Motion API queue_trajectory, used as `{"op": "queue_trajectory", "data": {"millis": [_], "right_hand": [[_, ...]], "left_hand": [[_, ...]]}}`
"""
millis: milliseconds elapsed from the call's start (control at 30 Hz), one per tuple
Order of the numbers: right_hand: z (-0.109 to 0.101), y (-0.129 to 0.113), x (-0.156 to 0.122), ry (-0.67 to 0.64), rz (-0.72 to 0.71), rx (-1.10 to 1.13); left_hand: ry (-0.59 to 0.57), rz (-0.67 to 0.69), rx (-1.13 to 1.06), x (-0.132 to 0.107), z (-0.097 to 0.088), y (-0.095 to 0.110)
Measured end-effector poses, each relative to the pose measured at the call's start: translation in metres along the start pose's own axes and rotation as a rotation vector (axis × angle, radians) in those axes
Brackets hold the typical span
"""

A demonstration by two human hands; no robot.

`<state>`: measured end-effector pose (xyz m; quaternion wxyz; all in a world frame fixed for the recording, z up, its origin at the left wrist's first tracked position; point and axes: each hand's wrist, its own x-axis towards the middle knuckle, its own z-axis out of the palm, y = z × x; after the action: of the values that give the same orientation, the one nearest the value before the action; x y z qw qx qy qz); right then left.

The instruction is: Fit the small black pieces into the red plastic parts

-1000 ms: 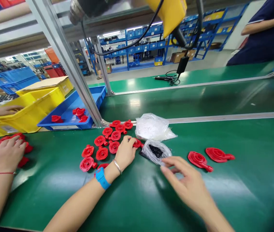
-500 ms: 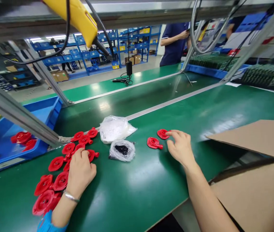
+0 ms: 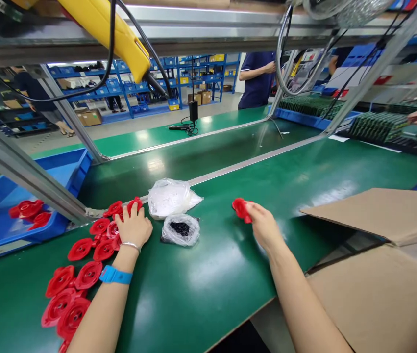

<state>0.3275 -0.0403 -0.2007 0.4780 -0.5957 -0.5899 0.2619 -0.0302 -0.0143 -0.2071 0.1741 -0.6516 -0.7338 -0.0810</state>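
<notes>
My right hand (image 3: 262,224) is closed on red round plastic parts (image 3: 240,208), lifted just off the green bench (image 3: 223,274). My left hand (image 3: 133,226) rests, fingers curled, on a spread of several like red parts (image 3: 83,264) at the left, touching the ones at the far end. Between the hands lie a clear bag of white pieces (image 3: 171,197) and a smaller clear bag of black pieces (image 3: 181,229).
A blue tray (image 3: 59,196) with red parts sits behind an aluminium frame post (image 3: 20,169) at the left. An open cardboard box (image 3: 377,255) stands at the right edge. A yellow tool (image 3: 109,34) hangs overhead. Other people stand in the background.
My right hand has picked the two red parts up off the bench. My left hand slid forward over the red pile toward its far end. The view turned right.
</notes>
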Motion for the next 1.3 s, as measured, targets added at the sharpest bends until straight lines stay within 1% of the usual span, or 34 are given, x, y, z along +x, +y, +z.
{"op": "queue_trajectory", "data": {"millis": [67, 167, 300, 367, 400, 467, 500, 567, 633, 667, 733, 800, 900, 1000, 1067, 1133, 1167, 1233, 1300], "right_hand": [[-0.003, -0.004, 0.003, -0.007, 0.032, 0.084], [-0.002, -0.009, 0.007, 0.001, 0.070, 0.104], [0.004, -0.011, 0.024, 0.137, 0.130, -0.036], [0.006, -0.008, 0.036, 0.169, 0.149, -0.140], [0.007, -0.006, 0.042, 0.157, 0.154, -0.184], [0.009, -0.001, 0.047, 0.090, 0.150, -0.249], [0.010, 0.000, 0.046, 0.050, 0.139, -0.273], [0.013, 0.001, 0.036, -0.014, 0.097, -0.316], [0.019, -0.001, 0.016, -0.065, 0.024, -0.343], [0.023, -0.002, 0.004, -0.091, -0.020, -0.347], [0.034, -0.005, -0.022, -0.140, -0.107, -0.343], [0.046, -0.009, -0.045, -0.167, -0.179, -0.337], [0.060, -0.015, -0.070, -0.192, -0.269, -0.334], [0.063, -0.028, -0.076, -0.223, -0.348, -0.358], [0.062, -0.044, -0.067, -0.215, -0.383, -0.388], [0.068, -0.065, -0.044, -0.203, -0.413, -0.422], [0.074, -0.076, -0.029, -0.211, -0.429, -0.442], [0.096, -0.097, 0.006, -0.269, -0.461, -0.492], [0.126, -0.113, 0.040, -0.372, -0.484, -0.559]], "left_hand": [[0.013, -0.002, 0.040, -0.004, -0.001, -0.007], [0.030, 0.011, 0.085, -0.010, -0.002, -0.017], [0.029, 0.045, 0.119, -0.020, -0.002, -0.034], [0.027, 0.051, 0.123, -0.025, -0.004, -0.043], [0.023, 0.052, 0.123, -0.027, -0.005, -0.047], [0.009, 0.049, 0.120, -0.032, -0.008, -0.054], [0.001, 0.048, 0.119, -0.035, -0.011, -0.056], [-0.005, 0.048, 0.107, -0.039, -0.018, -0.056], [0.021, 0.054, 0.045, -0.040, -0.029, -0.049], [0.044, 0.062, -0.021, -0.040, -0.035, -0.043], [0.081, 0.098, -0.183, -0.035, -0.049, -0.027], [0.087, 0.155, -0.309, -0.029, -0.060, -0.006], [0.027, 0.306, -0.376, -0.021, -0.068, 0.025], [-0.055, 0.485, -0.392, -0.022, -0.065, 0.048], [-0.084, 0.521, -0.372, -0.026, -0.061, 0.054], [-0.099, 0.507, -0.345, -0.029, -0.057, 0.055], [-0.106, 0.498, -0.334, -0.030, -0.056, 0.053], [-0.123, 0.483, -0.310, -0.032, -0.056, 0.048], [-0.138, 0.465, -0.284, -0.033, -0.058, 0.043]]}}
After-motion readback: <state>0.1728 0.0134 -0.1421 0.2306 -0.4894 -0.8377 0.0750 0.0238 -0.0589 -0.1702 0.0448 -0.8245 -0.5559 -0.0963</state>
